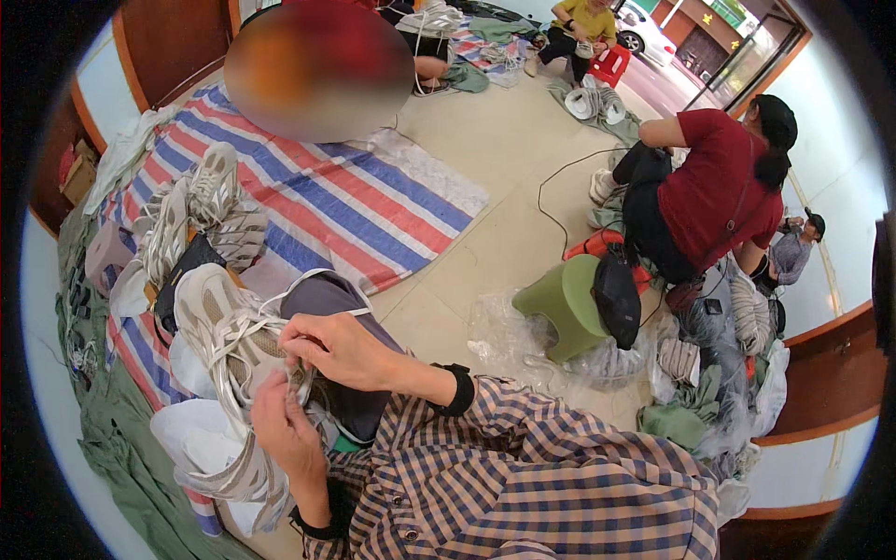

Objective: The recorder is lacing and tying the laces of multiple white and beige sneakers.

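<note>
A pale beige sneaker (207, 303) with loose white shoelaces (231, 353) lies in front of me, beside dark grey cloth (322, 303) over my lap. Over the laced part, my right hand (338, 349) is closed, thumb and fingers pinched on a shoelace. Just below it my left hand (287, 427) is closed too, its fingertips pinching at the laces; the exact bit of lace is hard to see. More pale laces and a sneaker with white paper (201, 439) lie beside my left forearm.
Several beige sneakers (215, 182) are heaped on a striped tarp (373, 201) at the left. Right of me stands a green stool (560, 303) among clear plastic. A co-worker in a red shirt (714, 187) sits beyond it, near a black cable (541, 191).
</note>
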The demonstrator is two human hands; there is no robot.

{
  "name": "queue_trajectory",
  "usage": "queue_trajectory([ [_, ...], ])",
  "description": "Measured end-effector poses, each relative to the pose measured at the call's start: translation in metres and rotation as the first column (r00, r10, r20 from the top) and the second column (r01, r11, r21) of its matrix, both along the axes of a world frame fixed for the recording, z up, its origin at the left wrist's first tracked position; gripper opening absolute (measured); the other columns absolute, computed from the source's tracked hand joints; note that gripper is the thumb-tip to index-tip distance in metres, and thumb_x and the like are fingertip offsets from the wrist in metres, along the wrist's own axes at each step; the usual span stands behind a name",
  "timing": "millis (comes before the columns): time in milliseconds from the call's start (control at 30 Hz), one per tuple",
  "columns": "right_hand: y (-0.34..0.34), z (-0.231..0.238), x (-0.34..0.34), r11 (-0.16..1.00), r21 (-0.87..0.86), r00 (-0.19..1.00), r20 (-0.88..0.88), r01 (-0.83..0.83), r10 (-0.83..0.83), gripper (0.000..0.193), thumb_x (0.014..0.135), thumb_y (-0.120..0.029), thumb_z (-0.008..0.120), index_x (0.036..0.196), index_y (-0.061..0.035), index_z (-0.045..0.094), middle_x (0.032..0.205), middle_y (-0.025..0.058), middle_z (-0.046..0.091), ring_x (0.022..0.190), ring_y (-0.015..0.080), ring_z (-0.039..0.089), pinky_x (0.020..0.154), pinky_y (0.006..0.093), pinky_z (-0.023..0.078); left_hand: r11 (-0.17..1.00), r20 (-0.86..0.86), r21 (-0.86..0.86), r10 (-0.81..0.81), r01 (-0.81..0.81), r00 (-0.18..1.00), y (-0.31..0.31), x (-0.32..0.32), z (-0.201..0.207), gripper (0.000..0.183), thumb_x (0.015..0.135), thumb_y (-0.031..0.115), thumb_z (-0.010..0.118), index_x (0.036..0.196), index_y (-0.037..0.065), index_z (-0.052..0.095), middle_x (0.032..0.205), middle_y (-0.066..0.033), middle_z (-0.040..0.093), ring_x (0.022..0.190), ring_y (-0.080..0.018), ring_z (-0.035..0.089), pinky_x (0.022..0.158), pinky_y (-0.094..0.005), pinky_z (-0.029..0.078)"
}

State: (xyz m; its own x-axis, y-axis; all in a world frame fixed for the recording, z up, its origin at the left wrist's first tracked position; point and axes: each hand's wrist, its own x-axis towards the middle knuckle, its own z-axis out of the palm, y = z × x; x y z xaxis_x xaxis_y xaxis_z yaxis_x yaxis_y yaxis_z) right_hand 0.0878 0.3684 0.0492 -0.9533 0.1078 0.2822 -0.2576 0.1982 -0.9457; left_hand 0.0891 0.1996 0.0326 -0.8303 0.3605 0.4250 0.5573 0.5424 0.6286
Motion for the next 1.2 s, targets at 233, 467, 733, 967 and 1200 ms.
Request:
queue_trajectory([
  [233,0.000,-0.006,0.004,0.984,-0.173,0.989,0.147,0.050,-0.025,0.018,0.094,-0.016,0.053,0.093,-0.0002,0.060,0.073,0.0057,0.063,0.062,0.0098,0.059,0.058,0.0257,0.048,0.973,0.137,0.231,-0.014,-0.018,0.990,0.027,-0.039,0.017,0.016,0.091,0.007,0.050,0.099,0.001,0.063,0.098,-0.0136,0.065,0.094,-0.0279,0.061,0.085,-0.0344,0.046],
  [467,0.008,-0.010,-0.002,0.823,-0.556,0.962,0.142,-0.117,0.233,0.025,0.097,-0.018,0.051,0.099,0.0040,0.061,0.084,0.0096,0.068,0.067,0.0117,0.060,0.065,0.0241,0.049,0.952,0.334,0.294,-0.022,-0.082,0.942,0.032,-0.047,0.008,0.018,0.092,0.010,0.050,0.100,0.002,0.065,0.101,-0.0139,0.066,0.100,-0.0274,0.062,0.088,-0.0340,0.046],
  [733,0.001,-0.017,-0.009,0.771,-0.623,0.943,0.160,-0.132,0.290,0.028,0.098,-0.023,0.051,0.099,0.0038,0.061,0.085,0.0106,0.068,0.066,0.0122,0.059,0.065,0.0241,0.049,0.981,0.096,0.174,-0.107,0.089,0.990,0.027,-0.048,0.000,0.015,0.087,0.009,0.053,0.097,0.003,0.063,0.100,-0.0133,0.064,0.109,-0.0324,0.057,0.091,-0.0407,0.044],
  [967,0.002,-0.016,-0.005,0.764,-0.642,0.952,0.184,-0.072,0.245,0.026,0.098,-0.022,0.051,0.103,0.0021,0.059,0.085,0.0103,0.068,0.065,0.0113,0.059,0.064,0.0229,0.049,0.964,0.124,0.257,-0.104,0.069,0.987,0.022,-0.041,-0.007,0.013,0.091,0.012,0.051,0.090,0.001,0.059,0.092,-0.0129,0.061,0.099,-0.0333,0.056,0.085,-0.0396,0.044],
  [1200,0.007,-0.011,0.002,0.852,-0.522,0.961,0.207,-0.050,0.184,0.025,0.098,-0.021,0.051,0.104,0.0012,0.060,0.084,0.0081,0.067,0.067,0.0097,0.058,0.065,0.0217,0.047,0.978,0.322,0.206,-0.101,0.035,0.941,0.010,-0.010,0.000,0.021,0.094,0.015,0.046,0.081,0.002,0.057,0.077,-0.0116,0.054,0.077,-0.0289,0.052,0.070,-0.0375,0.042],
])
